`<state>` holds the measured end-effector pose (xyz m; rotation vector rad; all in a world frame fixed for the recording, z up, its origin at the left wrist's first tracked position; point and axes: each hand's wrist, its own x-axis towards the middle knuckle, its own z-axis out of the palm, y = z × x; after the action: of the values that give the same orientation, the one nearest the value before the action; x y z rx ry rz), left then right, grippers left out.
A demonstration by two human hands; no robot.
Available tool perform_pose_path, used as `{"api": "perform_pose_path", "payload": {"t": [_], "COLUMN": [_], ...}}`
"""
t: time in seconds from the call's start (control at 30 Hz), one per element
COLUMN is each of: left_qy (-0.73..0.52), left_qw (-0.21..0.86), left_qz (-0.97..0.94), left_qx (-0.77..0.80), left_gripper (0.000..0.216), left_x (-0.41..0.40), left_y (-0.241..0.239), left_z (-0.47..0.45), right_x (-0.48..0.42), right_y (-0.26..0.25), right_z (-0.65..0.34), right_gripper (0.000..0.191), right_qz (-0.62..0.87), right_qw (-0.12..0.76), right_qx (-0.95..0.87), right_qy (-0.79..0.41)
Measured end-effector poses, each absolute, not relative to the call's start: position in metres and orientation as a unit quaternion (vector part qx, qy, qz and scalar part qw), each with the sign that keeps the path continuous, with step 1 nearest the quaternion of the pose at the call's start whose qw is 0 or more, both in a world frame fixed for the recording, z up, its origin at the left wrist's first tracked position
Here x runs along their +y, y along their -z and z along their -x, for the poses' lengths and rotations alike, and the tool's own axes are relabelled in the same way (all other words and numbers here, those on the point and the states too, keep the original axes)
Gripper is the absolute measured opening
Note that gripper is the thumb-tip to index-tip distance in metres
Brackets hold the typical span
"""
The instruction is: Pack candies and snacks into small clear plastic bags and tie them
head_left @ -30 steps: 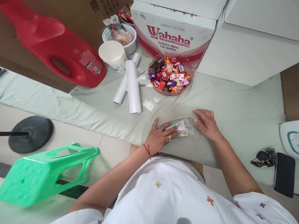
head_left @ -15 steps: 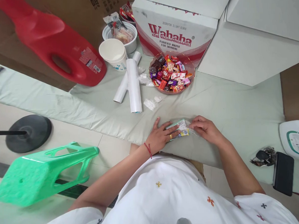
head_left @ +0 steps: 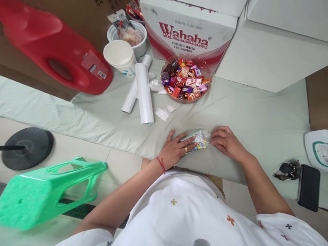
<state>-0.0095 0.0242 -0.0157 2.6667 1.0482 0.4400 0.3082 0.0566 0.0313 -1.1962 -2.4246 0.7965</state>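
On the cloth-covered table, close to its front edge, lies a small flat packet with a barcode and green and yellow print. My left hand rests flat on its left part, fingers stretched out and thumb apart, covering some of it. Clear plastic wrap sticks out from the packet's right end. There my right hand has its fingertips pressed together at the outer edge of the plastic; the exact grip is partly hidden. Crumpled clear plastic lies farther back.
Behind are a glass bowl of wrapped candies, two white rolls, paper cups and a Wahaha box. A red jug stands left, a green stool on the floor. Keys and a phone lie right.
My right hand has shifted slightly right with the plastic, which looks drawn out a little more. My left hand stays on the packet. The camera view has tilted slightly.
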Motion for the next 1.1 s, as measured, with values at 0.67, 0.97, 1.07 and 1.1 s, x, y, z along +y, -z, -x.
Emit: {"api": "perform_pose_path", "payload": {"t": [0.67, 0.97, 1.07, 1.1], "left_qy": [-0.151, -0.153, -0.154, -0.154], "left_qw": [0.124, 0.117, 0.119, 0.12], "left_qz": [-0.911, -0.914, -0.912, -0.912], "left_qx": [0.362, 0.358, 0.361, 0.362], "left_gripper": [0.06, 0.056, 0.055, 0.054], "left_x": [0.024, 0.025, 0.025, 0.024], "left_y": [0.015, 0.013, 0.012, 0.012], "left_z": [0.008, 0.008, 0.007, 0.007], "right_x": [0.031, 0.049, 0.047, 0.044], "right_y": [-0.02, -0.014, -0.019, -0.022], "right_z": [-0.256, -0.26, -0.252, -0.248], "right_gripper": [0.025, 0.042, 0.035, 0.032], "right_qz": [0.617, 0.667, 0.674, 0.677], "right_qw": [0.291, 0.268, 0.306, 0.322], "right_qx": [-0.694, -0.538, -0.504, -0.515], "right_qy": [-0.229, -0.44, -0.446, -0.416]}}
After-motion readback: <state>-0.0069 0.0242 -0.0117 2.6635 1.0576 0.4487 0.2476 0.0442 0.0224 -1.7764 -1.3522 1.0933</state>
